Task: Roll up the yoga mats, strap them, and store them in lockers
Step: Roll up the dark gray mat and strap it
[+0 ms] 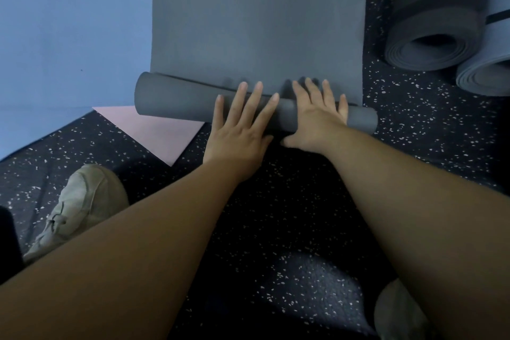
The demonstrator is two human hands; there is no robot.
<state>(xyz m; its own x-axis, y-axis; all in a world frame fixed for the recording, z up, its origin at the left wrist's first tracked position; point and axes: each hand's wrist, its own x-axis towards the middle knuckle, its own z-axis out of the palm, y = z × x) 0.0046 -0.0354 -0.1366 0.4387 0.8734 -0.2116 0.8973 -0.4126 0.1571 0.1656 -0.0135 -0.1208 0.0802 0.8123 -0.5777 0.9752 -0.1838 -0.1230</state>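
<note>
A dark grey yoga mat (259,22) lies flat on the floor ahead, its near end wound into a small roll (176,102). My left hand (242,124) lies palm down on the roll near its middle, fingers spread. My right hand (317,116) presses flat on the roll's right part, fingers spread, thumb under the near side. Neither hand closes around the roll.
Two rolled mats lie at the right: a dark grey one (433,33) and a lighter blue-grey one (485,74) with a black strap. A blue mat (71,36) covers the left floor, a pink mat corner (154,130) beside it. My shoes (80,207) stand on speckled black flooring.
</note>
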